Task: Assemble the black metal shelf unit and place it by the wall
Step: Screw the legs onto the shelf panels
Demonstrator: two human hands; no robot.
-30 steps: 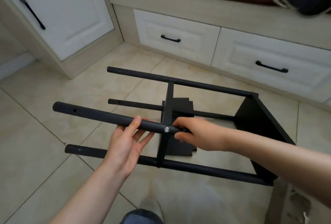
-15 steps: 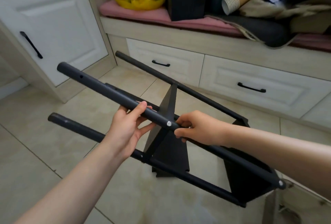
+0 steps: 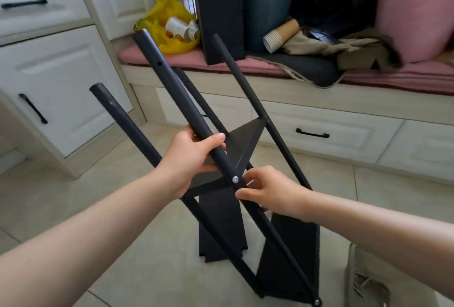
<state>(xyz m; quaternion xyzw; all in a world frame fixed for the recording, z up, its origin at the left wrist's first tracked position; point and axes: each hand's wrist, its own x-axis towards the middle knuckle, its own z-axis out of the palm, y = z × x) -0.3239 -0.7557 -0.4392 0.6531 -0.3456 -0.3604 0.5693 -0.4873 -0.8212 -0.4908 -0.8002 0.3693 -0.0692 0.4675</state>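
Observation:
The black metal shelf unit (image 3: 248, 144) is tilted up from the floor, its several round posts pointing up and to the left. Two shelf panels are fixed between the posts, one in the middle and one at the bottom end (image 3: 292, 255). My left hand (image 3: 189, 159) grips the nearest post (image 3: 169, 78) just above a silver screw (image 3: 235, 179). My right hand (image 3: 270, 192) grips the same post just below that screw. A loose black panel (image 3: 221, 228) lies flat on the floor under the frame.
A window bench with a pink cushion (image 3: 393, 75) runs along the back, loaded with a yellow bag (image 3: 169, 24), paper cups (image 3: 280, 36), dark bins and a pink tub (image 3: 417, 11). White drawers (image 3: 331, 132) sit below it and a white cabinet (image 3: 56, 80) stands on the left. A bag (image 3: 363, 279) lies at the lower right.
Both hands have raised the frame's free end, swinging the posts from nearly level to steeply tilted, with its bottom end low near the floor. My left hand's fingers have curled round the post.

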